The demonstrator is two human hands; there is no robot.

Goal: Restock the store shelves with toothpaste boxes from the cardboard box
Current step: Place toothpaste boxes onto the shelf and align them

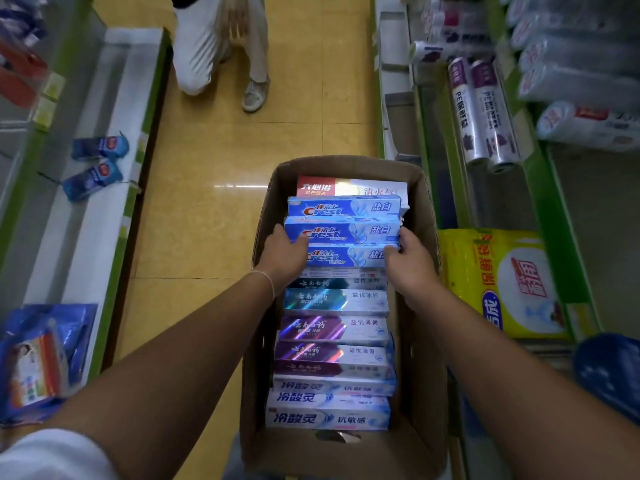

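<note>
An open cardboard box (420,341) stands on the aisle floor, packed with a row of toothpaste boxes. Near its far end lie three blue Crest toothpaste boxes (346,233). My left hand (284,254) grips their left ends and my right hand (408,265) grips their right ends. Behind them sits a red and white toothpaste box (349,187). Closer to me are teal and purple toothpaste boxes (332,327) and white-blue ones (329,410). The left shelf (93,216) holds two blue packs (95,164).
A person in white trousers (214,46) crouches in the aisle ahead. The right shelves hold rolls of cling film (485,112) and a yellow bag pack (502,282). A blue packet (41,358) lies on the left shelf near me. Yellow tiled floor (214,209) runs between the shelves.
</note>
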